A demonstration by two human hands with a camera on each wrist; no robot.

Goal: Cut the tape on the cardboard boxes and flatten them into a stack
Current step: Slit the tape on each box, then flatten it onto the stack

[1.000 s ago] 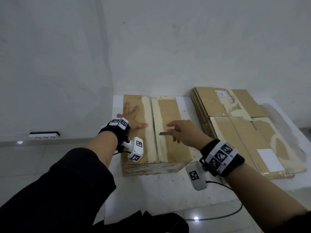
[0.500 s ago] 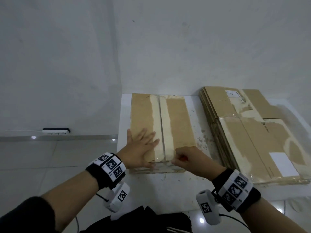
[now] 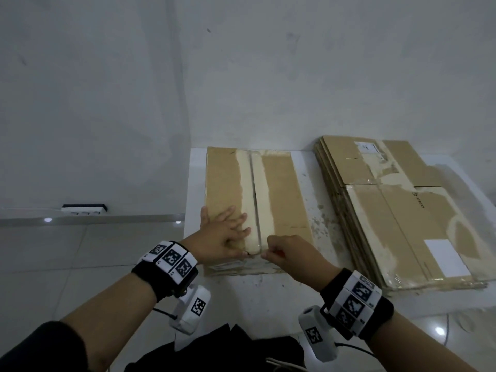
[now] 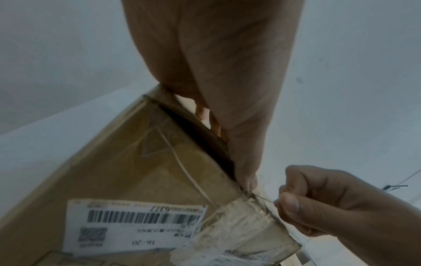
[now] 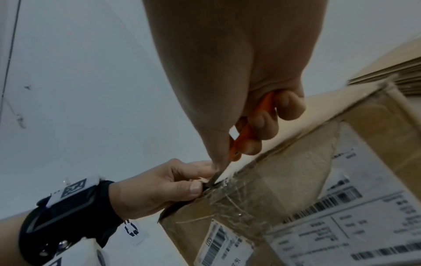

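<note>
Our left hand [image 3: 224,237] lies flat, fingers spread and straight, on the top of a sealed cardboard box [image 3: 279,194], pressing its left flap near the edge closest to us. The thumb reaches the front corner of the centre seam. Our right hand [image 3: 288,253] is curled around an orange-handled utility knife [image 5: 248,133]. Thumb and forefinger pinch it close to the blade [image 5: 215,177], whose tip sits at the near end of the seam, right where the top meets the front face.

A pale strip of packing tape [image 3: 248,194] runs along the seam from the far edge to the near one and folds down over the front face. In the right wrist view this front part looks clear and wrinkled. A white shipping label [image 4: 134,228] with a barcode is stuck on the front face, beside the tape.

The box stands on a white table [image 3: 268,299], against a pale wall. Just to its right, apart from it, lies a stack of flattened cardboard boxes [image 3: 397,216], with tape remnants and a white label on the top sheet. Both wrists wear black bands with square black-and-white markers.
</note>
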